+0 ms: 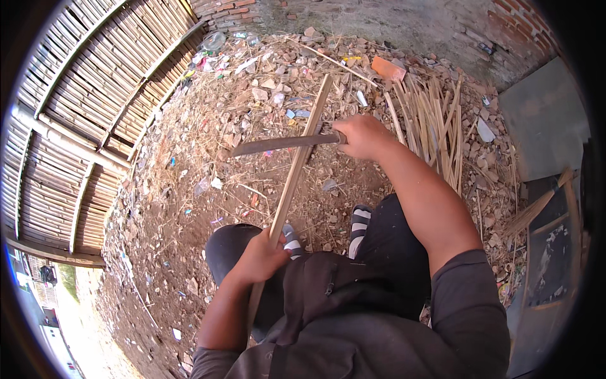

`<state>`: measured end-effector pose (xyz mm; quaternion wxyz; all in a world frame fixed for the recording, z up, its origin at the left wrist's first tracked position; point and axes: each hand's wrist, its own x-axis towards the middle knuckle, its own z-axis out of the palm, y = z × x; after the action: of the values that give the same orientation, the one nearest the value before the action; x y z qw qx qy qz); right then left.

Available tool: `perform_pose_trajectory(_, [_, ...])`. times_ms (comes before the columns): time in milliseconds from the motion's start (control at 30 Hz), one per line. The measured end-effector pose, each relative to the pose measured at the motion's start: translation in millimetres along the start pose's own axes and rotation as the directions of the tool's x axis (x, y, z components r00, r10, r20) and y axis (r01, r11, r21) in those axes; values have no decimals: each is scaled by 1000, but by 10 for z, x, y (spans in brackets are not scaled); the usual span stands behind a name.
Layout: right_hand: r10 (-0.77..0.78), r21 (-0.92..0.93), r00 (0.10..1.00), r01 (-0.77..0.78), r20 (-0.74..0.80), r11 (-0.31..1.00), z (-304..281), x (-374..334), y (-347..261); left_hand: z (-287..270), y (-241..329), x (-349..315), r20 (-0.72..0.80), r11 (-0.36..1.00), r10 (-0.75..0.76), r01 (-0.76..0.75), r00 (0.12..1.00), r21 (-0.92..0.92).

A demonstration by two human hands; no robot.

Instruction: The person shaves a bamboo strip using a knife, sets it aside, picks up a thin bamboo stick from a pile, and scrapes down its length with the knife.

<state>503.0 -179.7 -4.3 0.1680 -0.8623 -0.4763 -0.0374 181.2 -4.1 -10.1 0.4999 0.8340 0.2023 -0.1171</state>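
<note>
– How best to use the knife (271,145)?
– Maybe slowly, away from the left grip (262,259), wrapped round the wood strip (293,180). Right grip (364,136): wrapped round the handle (341,136).
– Strip where?
– Slanting up past the left knee (228,245), crossed by the knife.
– And around?
– Messy dirt ground (151,234), 1 bamboo wall (82,82) at left, brick wall (410,30) ahead.

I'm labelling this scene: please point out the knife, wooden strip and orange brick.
Knife (278,145), head view: middle of the blade.
Wooden strip (291,187), head view: its middle stretch.
Orange brick (387,68), head view: its broad face.
</note>
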Motion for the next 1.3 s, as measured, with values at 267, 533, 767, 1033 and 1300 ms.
perform_pose_trajectory(267, [245,60,969,-243,-38,968,10,1,210,20,60,-19,27,988,86,-88,996,127])
perform_pose_trajectory(533, [77,53,995,-74,-61,996,110,-39,361,10,100,-64,46,997,43,-46,998,68])
perform_pose_trajectory(767, [15,19,999,-16,46,1000,-39,-27,103,3,82,-29,10,993,11,-12,1000,116])
perform_pose_trajectory(1033, [348,111,930,-336,-121,935,-12,-29,327,7,49,-26,37,981,52,-58,998,183])
perform_pose_trajectory(1300, [112,13,981,-112,-157,994,66,-48,340,25,42,-69,42,994,33,-37,999,102])
